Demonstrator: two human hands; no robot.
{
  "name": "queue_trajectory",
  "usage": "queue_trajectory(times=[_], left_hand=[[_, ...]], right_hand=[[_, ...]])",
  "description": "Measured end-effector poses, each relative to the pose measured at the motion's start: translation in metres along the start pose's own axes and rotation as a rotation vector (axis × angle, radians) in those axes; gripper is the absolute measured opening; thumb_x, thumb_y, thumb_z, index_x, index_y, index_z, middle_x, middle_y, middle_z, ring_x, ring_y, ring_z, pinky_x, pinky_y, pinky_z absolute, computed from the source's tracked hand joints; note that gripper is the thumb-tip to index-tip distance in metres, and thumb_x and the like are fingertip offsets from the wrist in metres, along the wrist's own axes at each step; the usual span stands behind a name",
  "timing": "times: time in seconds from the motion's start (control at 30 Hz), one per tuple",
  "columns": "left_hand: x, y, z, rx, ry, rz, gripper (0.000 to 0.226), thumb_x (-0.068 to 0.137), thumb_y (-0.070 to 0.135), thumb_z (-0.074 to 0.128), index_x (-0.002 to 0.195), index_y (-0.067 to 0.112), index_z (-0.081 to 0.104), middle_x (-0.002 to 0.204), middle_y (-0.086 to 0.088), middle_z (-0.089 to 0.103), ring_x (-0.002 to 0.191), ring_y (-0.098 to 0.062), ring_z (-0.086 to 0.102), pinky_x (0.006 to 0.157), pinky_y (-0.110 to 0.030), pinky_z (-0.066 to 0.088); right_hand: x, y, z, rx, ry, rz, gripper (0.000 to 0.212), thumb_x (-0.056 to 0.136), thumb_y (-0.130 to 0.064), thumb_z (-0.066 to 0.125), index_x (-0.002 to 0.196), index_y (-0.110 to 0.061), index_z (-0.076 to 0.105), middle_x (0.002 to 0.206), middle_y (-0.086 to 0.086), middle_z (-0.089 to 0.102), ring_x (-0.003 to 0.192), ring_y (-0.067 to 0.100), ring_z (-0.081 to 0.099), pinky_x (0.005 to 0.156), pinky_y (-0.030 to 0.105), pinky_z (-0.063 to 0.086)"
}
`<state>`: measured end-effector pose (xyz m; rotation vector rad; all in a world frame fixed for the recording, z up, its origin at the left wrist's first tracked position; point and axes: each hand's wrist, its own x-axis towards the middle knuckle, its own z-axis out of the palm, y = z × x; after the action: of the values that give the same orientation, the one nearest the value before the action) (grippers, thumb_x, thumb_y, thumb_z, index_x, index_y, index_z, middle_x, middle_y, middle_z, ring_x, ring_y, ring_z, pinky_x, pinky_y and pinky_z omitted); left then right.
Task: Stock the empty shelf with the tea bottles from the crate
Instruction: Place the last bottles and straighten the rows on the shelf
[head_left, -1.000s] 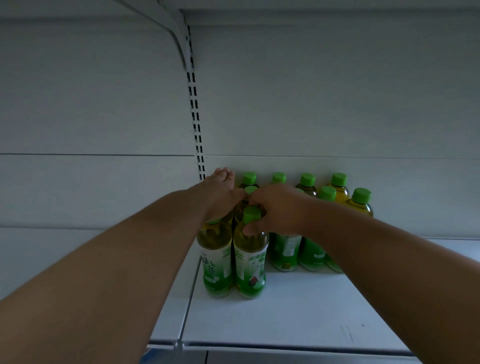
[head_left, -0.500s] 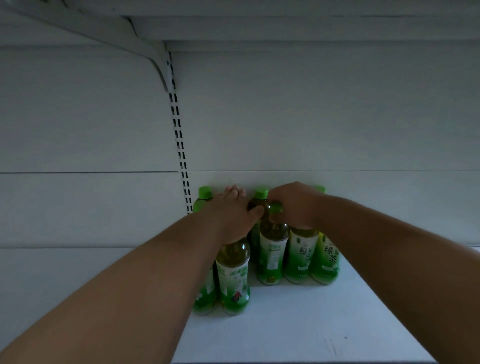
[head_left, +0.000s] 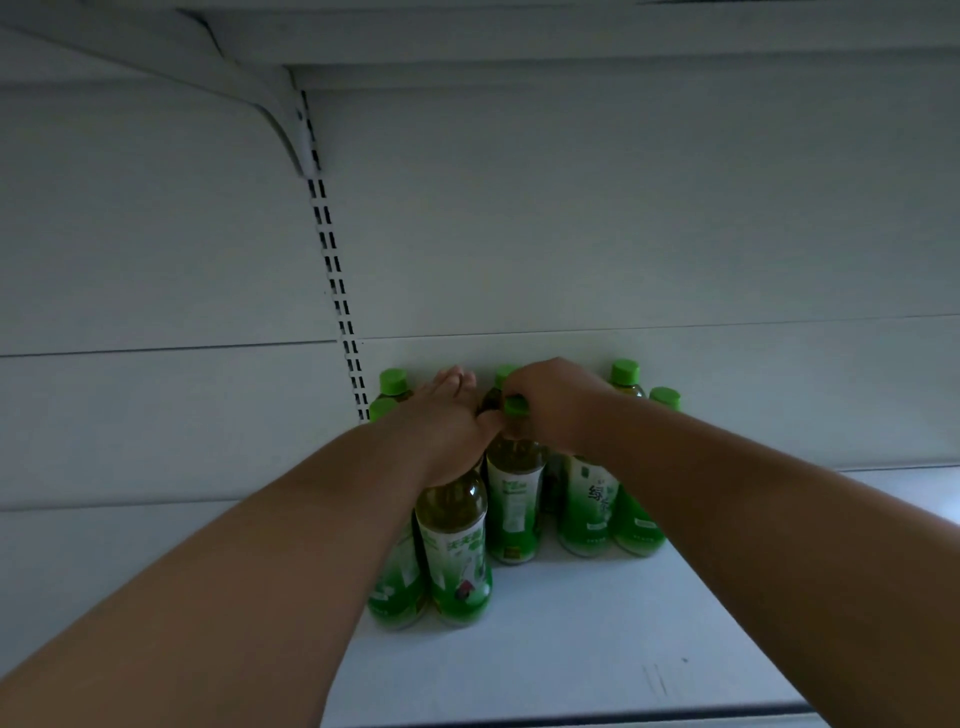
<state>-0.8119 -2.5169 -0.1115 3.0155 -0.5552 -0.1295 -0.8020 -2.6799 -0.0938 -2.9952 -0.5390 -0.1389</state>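
Observation:
Several green-capped tea bottles stand in a cluster at the back of the white shelf (head_left: 597, 639). My left hand (head_left: 449, 421) lies over the top of the front-left bottle (head_left: 456, 545), fingers stretched toward the back wall, and covers its cap. My right hand (head_left: 553, 402) grips the neck and green cap of the bottle beside it (head_left: 514, 499). More bottles (head_left: 589, 504) stand to the right, and two caps (head_left: 393, 382) show at the back left. The crate is out of view.
A slotted upright rail (head_left: 337, 291) runs down the white back wall, with a bracket (head_left: 280, 122) holding the shelf above. The shelf's front edge (head_left: 571, 719) lies at the bottom of the view. Shelf surface shows in front and to the right of the bottles.
Both hands have pushed their bottles back toward the wall and against the cluster. The view has drawn closer and shifted left.

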Motion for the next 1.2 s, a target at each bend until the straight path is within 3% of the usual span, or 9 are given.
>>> queue_trajectory(times=[0.13, 0.27, 0.4, 0.5, 0.67, 0.8, 1.0, 1.2], left_hand=[[0.001, -0.001, -0.001, -0.02, -0.016, -0.023, 0.067, 0.106, 0.047, 0.018, 0.16, 0.01, 0.005, 0.167, -0.011, -0.011, 0.153, -0.02, -0.012, 0.124, -0.042, 0.004], [0.002, 0.0, -0.003, -0.097, 0.014, -0.035, 0.062, 0.106, 0.038, 0.025, 0.159, 0.008, 0.012, 0.167, -0.012, -0.003, 0.153, -0.025, -0.004, 0.123, -0.039, 0.004], [0.005, 0.007, -0.007, -0.106, 0.063, 0.031, 0.073, 0.101, 0.057, 0.024, 0.161, 0.016, 0.01, 0.168, -0.006, 0.0, 0.153, -0.022, -0.002, 0.119, -0.035, 0.001], [0.019, 0.028, -0.015, -0.121, 0.115, 0.062, 0.08, 0.099, 0.057, 0.039, 0.16, 0.021, 0.001, 0.168, -0.002, -0.003, 0.153, -0.025, 0.0, 0.119, -0.04, 0.006], [0.036, 0.048, -0.017, 0.113, -0.102, 0.043, 0.123, 0.081, 0.057, 0.071, 0.156, 0.014, -0.016, 0.164, -0.005, -0.023, 0.152, -0.021, -0.015, 0.122, -0.042, 0.002], [0.038, 0.048, -0.013, 0.132, -0.109, 0.028, 0.125, 0.081, 0.047, 0.076, 0.156, 0.01, -0.017, 0.163, -0.007, -0.025, 0.151, -0.02, -0.017, 0.121, -0.04, 0.002], [0.039, 0.05, -0.012, 0.13, -0.102, 0.032, 0.127, 0.079, 0.052, 0.076, 0.156, 0.009, -0.015, 0.164, -0.007, -0.024, 0.151, -0.019, -0.017, 0.121, -0.039, 0.003], [0.04, 0.048, -0.009, 0.122, -0.069, 0.052, 0.126, 0.078, 0.051, 0.077, 0.156, 0.01, -0.014, 0.164, -0.006, -0.023, 0.151, -0.019, -0.016, 0.123, -0.04, 0.004]], right_hand=[[-0.004, 0.005, -0.001, 0.052, -0.026, 0.011, 0.036, 0.086, -0.044, 0.074, 0.11, -0.02, 0.065, 0.094, -0.002, 0.057, 0.091, 0.02, 0.056, 0.073, 0.028, 0.036], [-0.015, 0.027, -0.015, 0.173, 0.038, 0.077, 0.05, 0.088, -0.053, 0.068, 0.128, -0.024, 0.06, 0.112, -0.003, 0.065, 0.107, 0.021, 0.06, 0.081, 0.028, 0.044], [-0.03, 0.063, -0.029, 0.058, -0.006, 0.124, 0.037, 0.092, -0.042, 0.066, 0.126, -0.027, 0.061, 0.114, -0.002, 0.062, 0.098, 0.017, 0.055, 0.076, 0.027, 0.039], [-0.036, 0.074, -0.026, 0.039, -0.089, 0.133, 0.039, 0.09, -0.038, 0.069, 0.127, -0.028, 0.06, 0.12, -0.001, 0.062, 0.107, 0.021, 0.057, 0.08, 0.031, 0.041], [-0.033, 0.074, -0.017, 0.038, -0.115, 0.097, 0.051, 0.088, -0.036, 0.072, 0.136, -0.027, 0.057, 0.125, 0.002, 0.063, 0.111, 0.024, 0.058, 0.085, 0.035, 0.047], [-0.03, 0.072, -0.015, 0.046, -0.066, 0.07, 0.043, 0.088, -0.034, 0.074, 0.127, -0.022, 0.062, 0.118, 0.003, 0.064, 0.103, 0.021, 0.056, 0.079, 0.031, 0.04], [-0.024, 0.062, -0.016, 0.032, -0.038, 0.019, 0.041, 0.087, -0.036, 0.075, 0.122, -0.018, 0.065, 0.105, -0.001, 0.061, 0.098, 0.018, 0.054, 0.077, 0.029, 0.038], [-0.025, 0.064, -0.009, 0.035, -0.044, 0.046, 0.05, 0.086, -0.041, 0.075, 0.13, -0.022, 0.061, 0.119, 0.003, 0.066, 0.11, 0.024, 0.059, 0.08, 0.031, 0.042]])
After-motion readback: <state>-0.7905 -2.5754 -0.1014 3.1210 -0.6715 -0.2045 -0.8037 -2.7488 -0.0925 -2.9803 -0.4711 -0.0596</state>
